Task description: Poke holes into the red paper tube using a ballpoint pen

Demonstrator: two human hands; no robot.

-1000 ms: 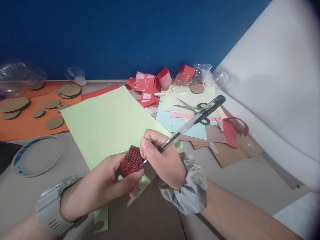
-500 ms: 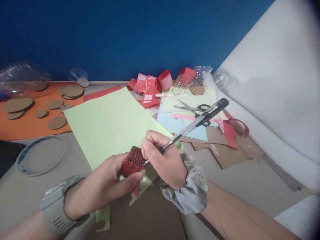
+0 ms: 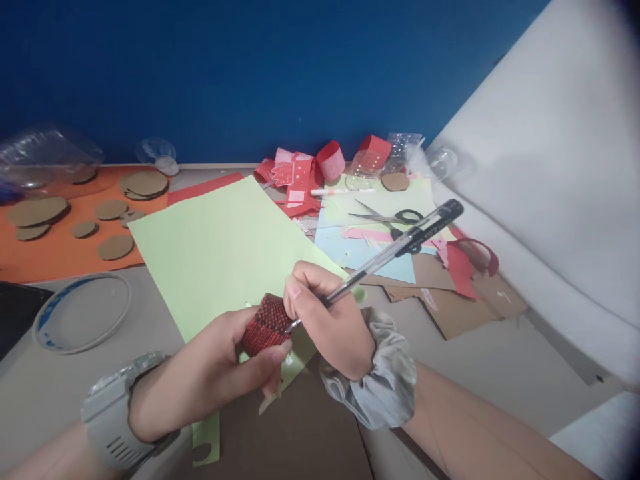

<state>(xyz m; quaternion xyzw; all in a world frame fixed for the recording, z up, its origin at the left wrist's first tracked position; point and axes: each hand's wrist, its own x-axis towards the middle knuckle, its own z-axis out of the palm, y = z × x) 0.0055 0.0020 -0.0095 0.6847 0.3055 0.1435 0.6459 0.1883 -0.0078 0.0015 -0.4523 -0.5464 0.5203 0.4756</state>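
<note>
Pen against red-and-black piece
Your right hand pinches the pen; your left hand grips the piece.

The upper end of the pen has been tipped lower and farther right in the right hand. The upper loop of the scissors is thereby left more fully uncovered, and more of the lower loop is hidden. The view has been shifted slightly, everything at the left being seen farther right.
</note>
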